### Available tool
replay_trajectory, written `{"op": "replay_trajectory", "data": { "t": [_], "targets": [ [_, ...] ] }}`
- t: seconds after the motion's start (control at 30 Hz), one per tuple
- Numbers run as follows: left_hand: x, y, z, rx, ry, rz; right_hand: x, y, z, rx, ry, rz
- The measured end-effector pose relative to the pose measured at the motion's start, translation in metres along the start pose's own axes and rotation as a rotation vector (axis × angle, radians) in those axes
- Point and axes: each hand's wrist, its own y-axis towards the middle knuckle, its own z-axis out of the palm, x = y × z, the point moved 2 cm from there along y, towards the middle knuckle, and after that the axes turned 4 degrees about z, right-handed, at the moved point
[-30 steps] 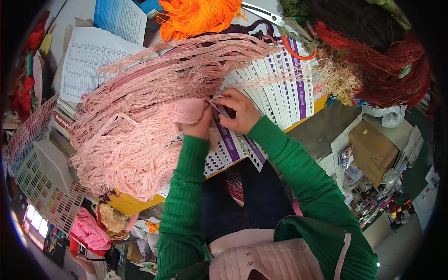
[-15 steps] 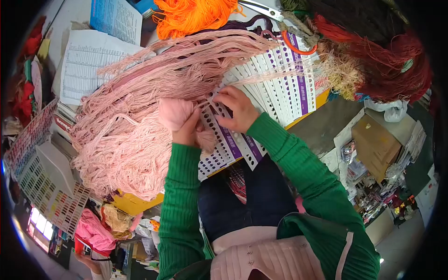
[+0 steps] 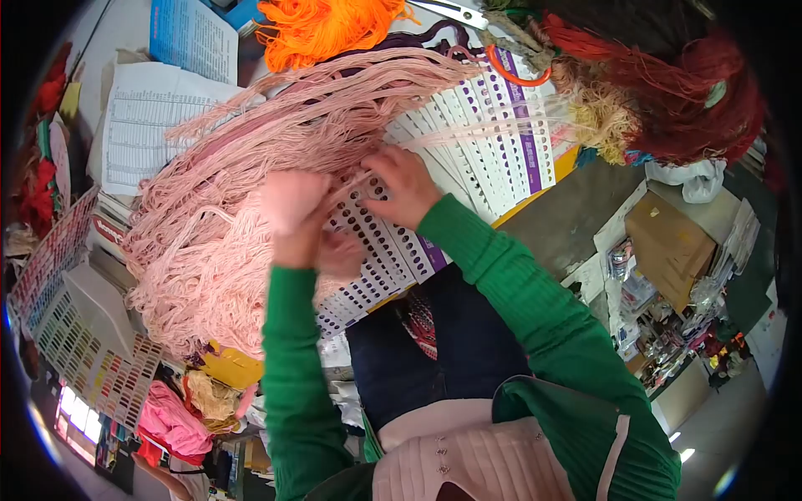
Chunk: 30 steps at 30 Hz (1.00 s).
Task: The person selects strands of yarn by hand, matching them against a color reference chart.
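Only the one head cam here, looking down over green sleeves. The left hand (image 3: 299, 232) is closed around a wad of pale pink yarn (image 3: 282, 194). It's motion-blurred, but the wad clearly sticks out above the fist and sits just over the edge of the big pink yarn heap (image 3: 209, 250). The right hand (image 3: 401, 185) is just beside it to the right, fingers bent, tips down on the fan of punched cards (image 3: 493, 142). A few thin pink strands run between the two hands, but I can't tell if the right one is actually pinching any or just pressing the card. Both hands are near each other, not touching. For counts, that's two hands, one held wad and one big pink heap spread across the left half of the cards. The cards overlap too much for an exact number, though it's well over ten, white with dark holes and some with purple strips. Along the top there's one orange yarn bundle (image 3: 322, 29), one pair of scissors (image 3: 451, 12) and one dark red yarn pile (image 3: 693, 92). On the left are one printed sheet (image 3: 142, 125), one blue booklet (image 3: 190, 35) and colour charts (image 3: 79, 338). A cardboard box (image 3: 668, 242) sits well off to the right.
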Motion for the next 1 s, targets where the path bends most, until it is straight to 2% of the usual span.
{"op": "replay_trajectory", "data": {
  "t": [0.03, 0.07, 0.13, 0.17, 0.23, 0.3, 0.33, 0.4, 0.47, 0.5, 0.53, 0.57, 0.6, 0.63, 0.67, 0.73, 0.77, 0.83, 0.87, 0.9, 0.97, 1.0],
  "targets": [
    [0.0, -0.012, -0.029, 0.024, -0.139, -0.107, 0.0, 0.0, 0.003, -0.009, 0.002, 0.004],
    [-0.023, -0.035, -0.054, -0.091, 0.011, -0.394, -0.001, 0.001, 0.006, -0.001, -0.012, 0.034],
    [-0.004, -0.068, -0.15, -0.193, -0.328, -0.159, 0.0, 0.004, 0.009, -0.004, -0.02, 0.051],
    [-0.014, -0.081, -0.2, -0.079, -0.182, -0.11, 0.001, 0.004, 0.009, 0.004, -0.047, 0.072],
    [-0.096, -0.11, -0.174, -0.235, -0.042, 0.345, 0.0, 0.004, 0.012, 0.032, -0.095, 0.105],
    [-0.03, -0.126, -0.325, -0.515, -0.235, 0.374, -0.001, 0.004, 0.015, -0.009, -0.105, 0.08],
    [-0.068, -0.153, -0.297, -0.723, -0.14, 0.321, 0.001, 0.005, 0.014, 0.031, -0.148, 0.111],
    [-0.135, -0.19, -0.192, -0.365, -0.182, 0.344, 0.006, 0.006, 0.007, 0.101, -0.172, 0.119],
    [-0.103, -0.219, -0.144, -0.377, 0.038, 0.241, 0.008, 0.003, 0.003, 0.116, -0.117, 0.067],
    [-0.1, -0.231, -0.127, -0.28, -0.201, 0.135, 0.007, 0.0, 0.005, 0.101, -0.086, 0.013],
    [-0.098, -0.241, -0.11, -0.171, -0.44, 0.032, 0.019, -0.008, 0.0, 0.041, -0.031, 0.075],
    [-0.096, -0.25, -0.088, -0.048, -0.677, -0.071, 0.034, -0.016, -0.005, 0.04, 0.009, 0.033],
    [-0.093, -0.247, -0.063, -0.064, -0.755, 0.147, 0.053, -0.025, -0.014, 0.041, 0.046, -0.004],
    [-0.102, -0.244, -0.047, 0.08, -0.879, 0.202, 0.086, -0.034, -0.024, 0.055, 0.13, 0.016],
    [-0.094, -0.241, -0.048, 0.164, -0.865, 0.134, 0.113, -0.044, -0.03, 0.105, 0.24, 0.085],
    [-0.097, -0.24, -0.038, 0.139, -0.949, 0.198, 0.165, -0.063, -0.034, 0.178, 0.443, 0.166],
    [-0.111, -0.248, -0.033, 0.082, -0.892, 0.273, 0.187, -0.074, -0.032, 0.238, 0.614, 0.189],
    [-0.106, -0.253, -0.032, 0.252, -0.961, 0.324, 0.253, -0.088, -0.045, 0.48, 1.017, 0.418],
    [-0.106, -0.26, -0.035, 0.325, -0.945, 0.336, 0.26, -0.094, -0.039, 0.514, 0.993, 0.313],
    [-0.107, -0.265, -0.039, 0.327, -0.948, 0.352, 0.267, -0.096, -0.04, 0.517, 0.983, 0.299],
    [-0.113, -0.276, -0.048, 0.434, -1.116, 0.322, 0.279, -0.102, -0.044, 0.541, 1.079, 0.381],
    [-0.122, -0.286, -0.052, 0.245, -1.164, 0.245, 0.281, -0.105, -0.046, 0.495, 1.069, 0.386]
  ]
}}
